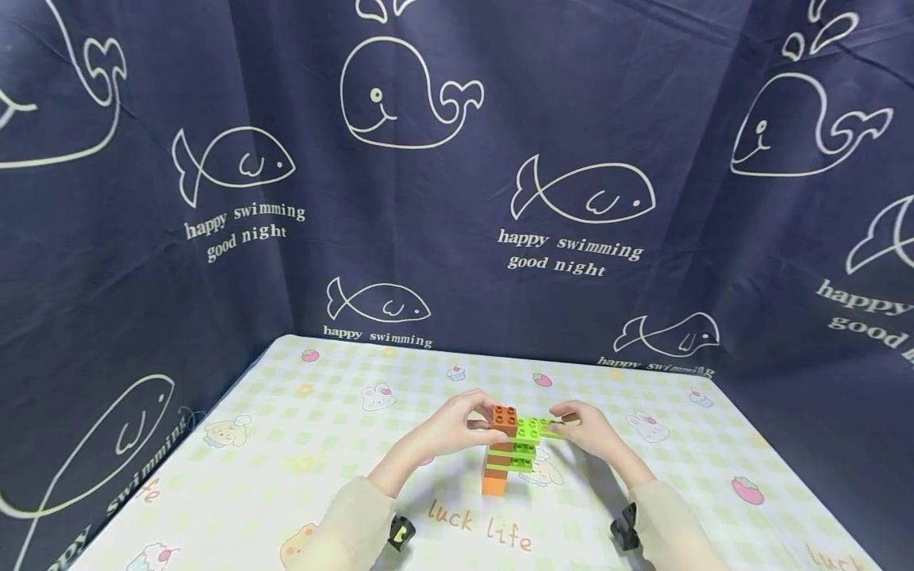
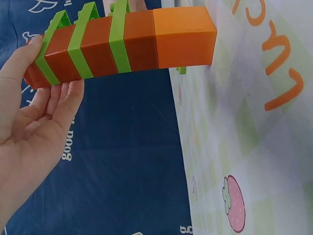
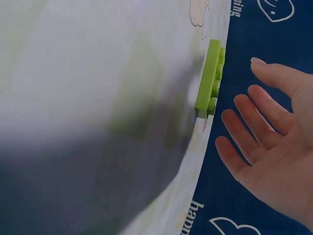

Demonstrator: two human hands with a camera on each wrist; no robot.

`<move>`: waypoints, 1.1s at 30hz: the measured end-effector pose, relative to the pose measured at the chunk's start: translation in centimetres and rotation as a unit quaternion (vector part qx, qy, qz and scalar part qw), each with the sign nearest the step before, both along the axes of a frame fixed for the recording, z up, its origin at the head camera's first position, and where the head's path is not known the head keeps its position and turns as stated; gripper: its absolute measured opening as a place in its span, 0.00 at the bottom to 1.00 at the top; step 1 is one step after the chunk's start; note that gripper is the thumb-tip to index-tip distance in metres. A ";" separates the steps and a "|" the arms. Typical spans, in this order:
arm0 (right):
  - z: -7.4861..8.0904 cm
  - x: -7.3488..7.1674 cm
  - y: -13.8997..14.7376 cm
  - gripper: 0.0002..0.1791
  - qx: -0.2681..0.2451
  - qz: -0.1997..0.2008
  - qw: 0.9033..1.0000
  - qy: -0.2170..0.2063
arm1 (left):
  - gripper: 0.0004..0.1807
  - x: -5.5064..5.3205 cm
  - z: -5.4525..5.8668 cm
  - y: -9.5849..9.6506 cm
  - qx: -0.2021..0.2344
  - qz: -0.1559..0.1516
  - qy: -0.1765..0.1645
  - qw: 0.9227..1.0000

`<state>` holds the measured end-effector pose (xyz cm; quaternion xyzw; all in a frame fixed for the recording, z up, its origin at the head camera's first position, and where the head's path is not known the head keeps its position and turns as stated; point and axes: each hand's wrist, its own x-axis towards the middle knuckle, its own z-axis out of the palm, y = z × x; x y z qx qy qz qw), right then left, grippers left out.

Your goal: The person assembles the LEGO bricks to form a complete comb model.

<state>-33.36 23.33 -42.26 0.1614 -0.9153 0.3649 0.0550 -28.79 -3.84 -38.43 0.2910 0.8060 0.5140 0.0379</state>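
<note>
A tower of toy building bricks (image 1: 494, 481) stands upright on the table. In the left wrist view, its bright orange block (image 2: 186, 37) is at the bottom, with darker orange bricks and thin green plates (image 2: 80, 43) alternating above. Seen from the head, the plates jut out to the right. My left hand (image 1: 457, 424) grips the tower near its top, thumb on one side and fingers on the other. My right hand (image 3: 279, 127) is to the tower's right, fingers spread and holding nothing. Near it lies a loose green brick (image 3: 209, 81) on the table, its studs facing sideways in the right wrist view.
A pale checked cloth with printed cartoons covers the table (image 1: 286, 428). Dark blue curtains (image 1: 457, 198) with white fish and whales hang at the back and sides. Black straps with devices (image 1: 401, 532) sit on both wrists.
</note>
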 end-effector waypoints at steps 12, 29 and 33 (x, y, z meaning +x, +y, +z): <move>-0.7 -1.1 0.1 0.21 0.048 -0.010 0.999 -0.001 | 0.15 0.2 0.2 0.2 0.004 0.001 -0.009 1.000; -1.5 -1.5 -0.2 0.27 0.099 -0.014 0.995 -0.013 | 0.14 0.0 0.0 0.1 0.004 -0.004 -0.004 1.000; -1.5 -1.5 -0.3 0.27 0.110 -0.017 0.994 -0.016 | 0.14 0.1 0.0 0.1 0.007 -0.006 -0.007 1.000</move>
